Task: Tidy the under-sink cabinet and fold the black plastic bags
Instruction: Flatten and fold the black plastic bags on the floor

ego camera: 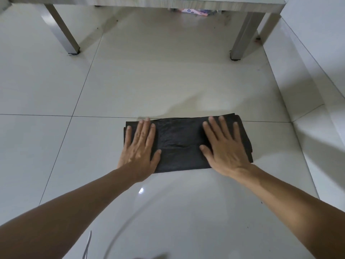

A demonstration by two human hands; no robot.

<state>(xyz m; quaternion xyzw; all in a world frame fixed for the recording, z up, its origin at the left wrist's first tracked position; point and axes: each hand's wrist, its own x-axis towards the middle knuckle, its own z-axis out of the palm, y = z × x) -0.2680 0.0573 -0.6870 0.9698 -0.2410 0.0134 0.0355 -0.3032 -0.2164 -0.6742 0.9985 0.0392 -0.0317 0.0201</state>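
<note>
A folded black plastic bag point(179, 144) lies flat on the pale tiled floor point(56, 146), a wide rectangle with its long edges running left to right, just on the near side of a dark grout line.

The left hand point(139, 148) lies palm down on the bag's left end, fingers straight and close together, pointing away from the person. Its little finger sits near the bag's left edge, the middle fingertips reach the far edge, and the thumb spreads toward the middle of the bag. The heel of the palm hangs over the near edge onto the tile.

Between the two hands a crinkled stretch of the bag is bare.

The right hand point(225, 146) presses flat on the right end, fingers straight and somewhat spread, thumb angled toward the centre. A narrow strip of layered plastic shows beyond it at the bag's right edge. Neither hand grips anything.

Farther off stands a grey table point(242, 34) on square legs, well apart from the bag. Something coloured point(194, 11) shows under it, too small to tell.
</note>
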